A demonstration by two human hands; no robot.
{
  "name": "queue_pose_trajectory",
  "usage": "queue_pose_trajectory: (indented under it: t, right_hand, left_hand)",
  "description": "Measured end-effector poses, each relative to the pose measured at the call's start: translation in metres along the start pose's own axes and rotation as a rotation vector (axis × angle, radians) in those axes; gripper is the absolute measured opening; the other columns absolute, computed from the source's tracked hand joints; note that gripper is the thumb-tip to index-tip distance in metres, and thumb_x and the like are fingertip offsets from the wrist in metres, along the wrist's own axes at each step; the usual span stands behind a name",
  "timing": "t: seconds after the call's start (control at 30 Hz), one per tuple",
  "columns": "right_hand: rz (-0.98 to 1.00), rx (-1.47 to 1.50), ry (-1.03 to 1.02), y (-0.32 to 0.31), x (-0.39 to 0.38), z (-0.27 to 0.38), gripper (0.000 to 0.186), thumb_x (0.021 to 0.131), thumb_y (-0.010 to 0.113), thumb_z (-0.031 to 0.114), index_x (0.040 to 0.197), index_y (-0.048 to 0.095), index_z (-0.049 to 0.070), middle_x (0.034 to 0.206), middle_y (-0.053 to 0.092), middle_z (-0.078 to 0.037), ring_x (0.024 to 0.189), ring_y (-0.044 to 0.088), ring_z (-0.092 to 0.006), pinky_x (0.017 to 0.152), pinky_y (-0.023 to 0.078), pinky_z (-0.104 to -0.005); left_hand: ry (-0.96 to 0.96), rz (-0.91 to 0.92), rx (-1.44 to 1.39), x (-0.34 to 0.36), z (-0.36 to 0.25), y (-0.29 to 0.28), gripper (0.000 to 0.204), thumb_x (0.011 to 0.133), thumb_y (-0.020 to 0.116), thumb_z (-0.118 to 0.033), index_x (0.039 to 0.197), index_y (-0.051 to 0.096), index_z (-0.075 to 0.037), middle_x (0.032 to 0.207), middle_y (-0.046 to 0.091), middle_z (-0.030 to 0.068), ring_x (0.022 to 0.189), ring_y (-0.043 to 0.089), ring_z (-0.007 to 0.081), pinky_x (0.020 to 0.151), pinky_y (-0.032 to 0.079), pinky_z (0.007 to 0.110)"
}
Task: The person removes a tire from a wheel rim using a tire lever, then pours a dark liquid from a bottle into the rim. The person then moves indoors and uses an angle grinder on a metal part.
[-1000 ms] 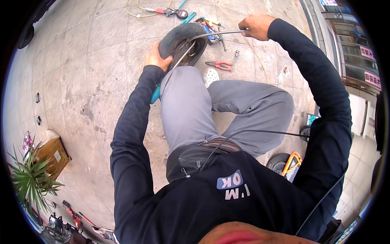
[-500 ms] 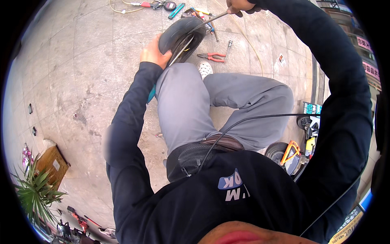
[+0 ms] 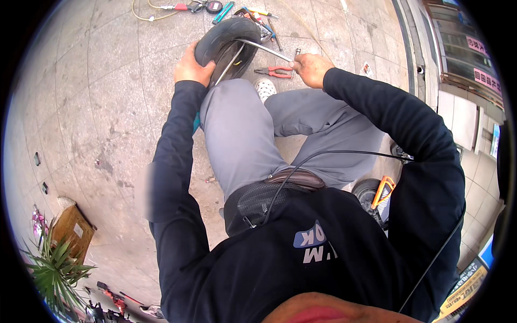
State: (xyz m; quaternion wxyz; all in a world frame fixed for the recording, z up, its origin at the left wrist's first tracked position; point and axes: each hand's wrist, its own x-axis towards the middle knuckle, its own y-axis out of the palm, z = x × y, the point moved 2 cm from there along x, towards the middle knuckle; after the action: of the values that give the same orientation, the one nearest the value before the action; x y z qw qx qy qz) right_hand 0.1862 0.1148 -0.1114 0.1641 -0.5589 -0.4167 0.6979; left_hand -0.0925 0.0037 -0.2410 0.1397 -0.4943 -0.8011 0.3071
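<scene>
A small black tyre (image 3: pixel 215 42) stands tilted by my left knee. My left hand (image 3: pixel 193 67) is closed around its left side, thumb toward the inner edge. In my right hand (image 3: pixel 313 70) is the end of a long metal tyre lever (image 3: pixel 269 50), whose far tip goes in at the tyre's upper inner edge. A second metal lever (image 3: pixel 229 64) sits in the tyre's opening, slanting down to my knee, with neither hand on it. A small yellow spot shows inside the tyre; the rest of its inside is dark.
Red-handled pliers (image 3: pixel 276 71) lie on the paved floor right of the tyre. Behind it are several hand tools and an air gauge (image 3: pixel 214 7) with a hose. A wheel (image 3: pixel 366 192) stands at my right side; a potted plant (image 3: pixel 54 266) and wooden box (image 3: pixel 74 231) are lower left.
My right hand has swung the lever down and toward me from far up, its tip staying at the tyre. My left hand keeps its hold on the tyre. The whole view has shifted slightly.
</scene>
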Motion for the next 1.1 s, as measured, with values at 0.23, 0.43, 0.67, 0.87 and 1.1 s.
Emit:
queue_pose_trajectory:
  t: [0.23, 0.43, 0.67, 0.87, 1.1]
  right_hand:
    - [-0.241, 0.586, 0.083, 0.157, 0.028, 0.030, 0.035, 0.104, 0.049, 0.039, 0.112, 0.060, 0.007, 0.101, 0.068, -0.027, 0.102, 0.062, -0.0492, 0.087, 0.048, -0.0548]
    - [-0.426, 1.213, -0.064, 0.316, 0.152, 0.062, 0.051, 0.103, 0.050, 0.048, 0.101, 0.060, -0.002, 0.084, 0.063, -0.021, 0.087, 0.065, -0.0257, 0.082, 0.049, -0.0438]
    - [-0.215, 0.941, 0.036, 0.179, 0.110, 0.069, 0.053, 0.103, 0.047, 0.044, 0.093, 0.066, -0.004, 0.089, 0.068, -0.028, 0.087, 0.070, -0.0363, 0.073, 0.051, -0.0459]
    - [0.580, 1.364, 0.106, 0.092, 0.099, 0.092, 0.033, 0.107, 0.050, 0.034, 0.087, 0.053, 0.008, 0.071, 0.049, -0.002, 0.055, 0.048, -0.0115, 0.049, 0.044, -0.0318]
    - [0.497, 1.812, 0.211, 0.078, 0.051, 0.207, 0.019, 0.097, 0.046, 0.009, 0.104, 0.059, -0.003, 0.073, 0.059, -0.011, 0.057, 0.062, -0.0238, 0.053, 0.053, -0.0440]
  left_hand:
    - [-0.091, -0.066, 0.027, 0.024, 0.030, -0.009, 0.071, 0.070, 0.078, -0.034, 0.136, 0.059, -0.013, 0.114, 0.072, 0.0194, 0.106, 0.069, 0.0373, 0.097, 0.053, 0.044]
    - [0.124, -0.012, -0.263, 0.022, 0.016, -0.005, 0.090, 0.071, 0.091, -0.030, 0.142, 0.047, 0.002, 0.133, 0.061, 0.0250, 0.122, 0.061, 0.0325, 0.105, 0.048, 0.041]
    - [-0.187, -0.232, -0.310, -0.052, 0.050, 0.022, 0.075, 0.068, 0.092, -0.037, 0.122, 0.058, 0.003, 0.112, 0.069, 0.0228, 0.106, 0.068, 0.0344, 0.094, 0.052, 0.042]
    - [-0.044, -0.206, 0.329, -0.008, -0.013, -0.067, 0.077, 0.070, 0.085, -0.048, 0.123, 0.061, 0.002, 0.113, 0.069, 0.0261, 0.105, 0.067, 0.0420, 0.093, 0.052, 0.047]
    - [-0.161, -0.133, 0.484, 0.001, -0.009, -0.051, 0.071, 0.073, 0.081, -0.048, 0.125, 0.056, -0.007, 0.117, 0.068, 0.0222, 0.105, 0.068, 0.0414, 0.088, 0.055, 0.051]
